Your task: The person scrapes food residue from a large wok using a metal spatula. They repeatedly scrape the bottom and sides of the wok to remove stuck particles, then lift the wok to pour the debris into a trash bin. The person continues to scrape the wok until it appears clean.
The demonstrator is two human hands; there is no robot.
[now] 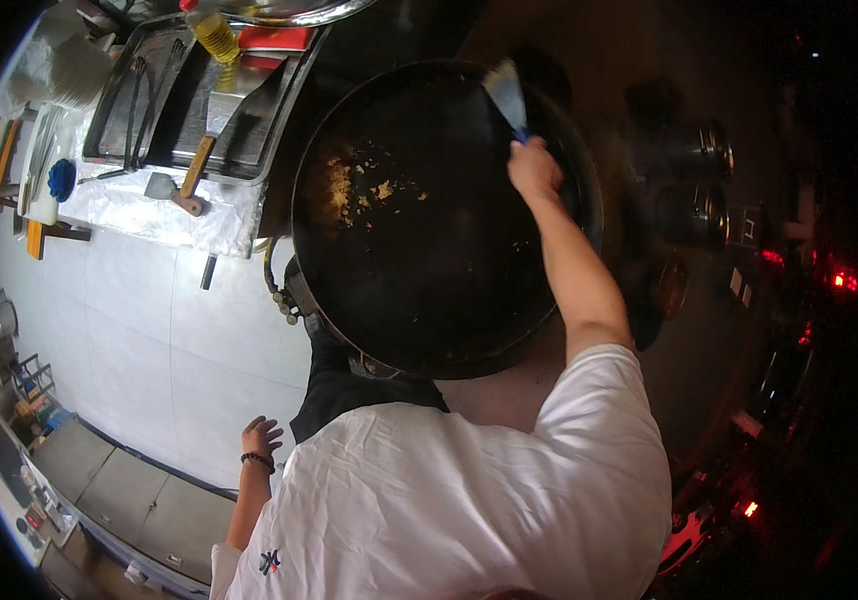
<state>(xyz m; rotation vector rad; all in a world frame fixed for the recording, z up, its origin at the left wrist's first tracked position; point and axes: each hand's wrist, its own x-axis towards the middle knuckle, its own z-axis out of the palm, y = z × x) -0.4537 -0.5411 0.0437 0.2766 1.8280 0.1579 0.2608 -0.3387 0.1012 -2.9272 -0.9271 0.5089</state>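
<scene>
My right hand (536, 169) grips the blue handle of a broad-headed scraper-like tool (506, 96). Its grey head reaches over the far right rim of a large round black pan (429, 292), with something pale at its end. Brownish food crumbs (340, 187) are scattered on the pan's left part, and a few specks lie elsewhere on the dark surface. Low at my left side hangs my left hand (261, 437), its fingers apart and holding nothing, with a dark beaded bracelet at the wrist.
Left of the pan, a metal tray (264, 169) holds tongs and a wide spatula (230, 105). An oil bottle (215, 36) stands at its far end. A wooden-handled scraper (173, 193) lies nearby on plastic-covered tabletop. Dark canisters (691, 214) stand right of the pan.
</scene>
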